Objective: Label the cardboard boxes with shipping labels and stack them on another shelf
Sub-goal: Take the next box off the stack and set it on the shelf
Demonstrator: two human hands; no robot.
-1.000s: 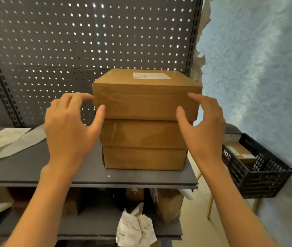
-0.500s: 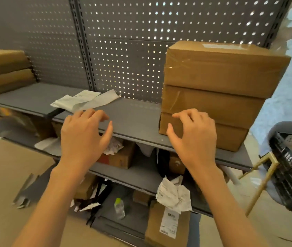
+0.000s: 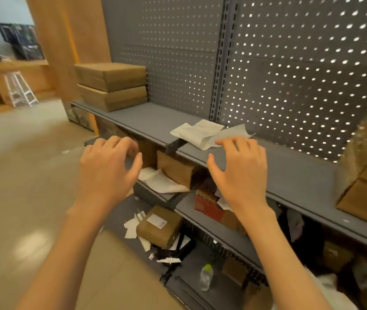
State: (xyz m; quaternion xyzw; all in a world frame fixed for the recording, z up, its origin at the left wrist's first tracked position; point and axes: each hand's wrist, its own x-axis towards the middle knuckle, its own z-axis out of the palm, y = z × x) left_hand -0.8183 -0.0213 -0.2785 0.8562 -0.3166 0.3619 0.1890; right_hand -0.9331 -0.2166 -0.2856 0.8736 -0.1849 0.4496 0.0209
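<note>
Two plain cardboard boxes (image 3: 111, 86) are stacked at the far left end of the grey shelf (image 3: 290, 175). A loose pile of white label sheets (image 3: 202, 134) lies on the shelf near its middle. The stack of boxes I just left (image 3: 366, 175) shows blurred at the right edge. My left hand (image 3: 108, 168) hovers in front of the shelf with loosely curled fingers and holds nothing. My right hand (image 3: 240, 168) hovers over the shelf's front edge, fingertips just short of the label sheets, also holding nothing.
A perforated metal back panel (image 3: 290, 63) rises behind the shelf. Lower shelves hold small boxes, a red carton (image 3: 207, 204) and crumpled paper. On the floor lie a labelled box (image 3: 159, 227), paper scraps and a plastic bottle (image 3: 206, 277). A stool (image 3: 20, 89) stands far left.
My view has swung left, away from the three-box stack. Both hands let go of the stack and moved left along the shelf toward the label sheets.
</note>
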